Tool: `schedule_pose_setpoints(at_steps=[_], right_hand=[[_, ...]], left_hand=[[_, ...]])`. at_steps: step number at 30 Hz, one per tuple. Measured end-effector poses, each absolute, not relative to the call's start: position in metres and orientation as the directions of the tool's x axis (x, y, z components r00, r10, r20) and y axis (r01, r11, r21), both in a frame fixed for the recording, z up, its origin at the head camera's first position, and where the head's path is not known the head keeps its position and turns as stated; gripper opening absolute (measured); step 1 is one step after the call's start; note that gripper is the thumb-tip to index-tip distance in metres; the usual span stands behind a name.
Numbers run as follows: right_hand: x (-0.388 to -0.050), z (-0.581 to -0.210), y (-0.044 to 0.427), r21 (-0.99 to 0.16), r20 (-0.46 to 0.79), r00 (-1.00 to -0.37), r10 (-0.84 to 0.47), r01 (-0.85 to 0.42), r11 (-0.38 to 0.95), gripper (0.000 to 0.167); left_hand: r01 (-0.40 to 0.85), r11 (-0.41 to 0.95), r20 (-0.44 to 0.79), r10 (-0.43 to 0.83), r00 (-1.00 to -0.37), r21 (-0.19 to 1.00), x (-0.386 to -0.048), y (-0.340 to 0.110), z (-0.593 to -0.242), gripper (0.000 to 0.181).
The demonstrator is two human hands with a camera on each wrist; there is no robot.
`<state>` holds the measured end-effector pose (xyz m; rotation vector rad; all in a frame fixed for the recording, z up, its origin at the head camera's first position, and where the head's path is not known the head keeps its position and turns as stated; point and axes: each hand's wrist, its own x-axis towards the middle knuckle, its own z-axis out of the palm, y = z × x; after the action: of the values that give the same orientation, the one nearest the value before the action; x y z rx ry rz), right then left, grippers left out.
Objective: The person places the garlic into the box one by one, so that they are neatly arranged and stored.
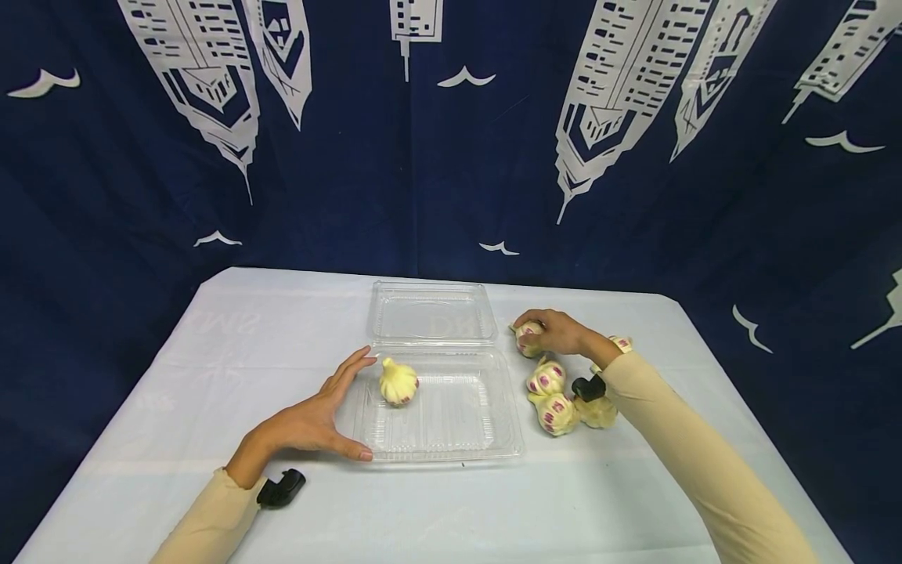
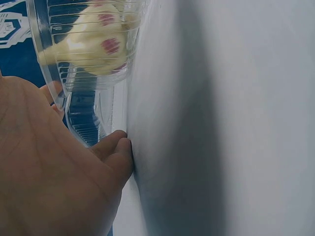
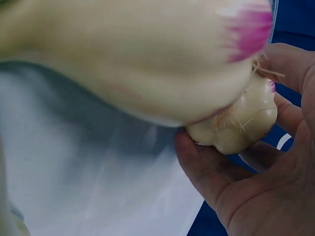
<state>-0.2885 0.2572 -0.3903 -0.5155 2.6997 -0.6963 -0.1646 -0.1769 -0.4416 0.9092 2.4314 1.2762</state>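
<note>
A clear plastic clamshell container point(image 1: 451, 427) lies on the table with its lid point(image 1: 433, 315) folded back. One garlic bulb point(image 1: 398, 384) sits in the container's left part; the left wrist view shows this bulb point(image 2: 96, 46) through the ribbed wall. My left hand point(image 1: 306, 423) spreads along the container's left side, thumb at the near corner and fingers extended toward the far end. To the right of the lid, my right hand point(image 1: 561, 333) grips another garlic bulb point(image 1: 526, 342) from above. In the right wrist view, fingers curve around that bulb point(image 3: 253, 115).
Several more bulbs lie right of the container, including one garlic bulb point(image 1: 546, 378) and one nearer bulb point(image 1: 557, 415), partly under my right forearm. A large blurred bulb point(image 3: 147, 64) fills the right wrist view's top. Behind the white table point(image 1: 437, 517) hangs a navy printed cloth point(image 1: 451, 172).
</note>
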Motion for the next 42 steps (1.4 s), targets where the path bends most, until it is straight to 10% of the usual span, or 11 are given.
schedule_pose_setpoints(at_steps=[42], right_hand=[[-0.268,-0.362,0.254,-0.641,0.063,-0.896,-0.440,-0.374,0.670,0.045]], left_hand=[[0.392,0.417,0.054,0.627,-0.777,0.820,-0.164,-0.177,-0.440,0.130]])
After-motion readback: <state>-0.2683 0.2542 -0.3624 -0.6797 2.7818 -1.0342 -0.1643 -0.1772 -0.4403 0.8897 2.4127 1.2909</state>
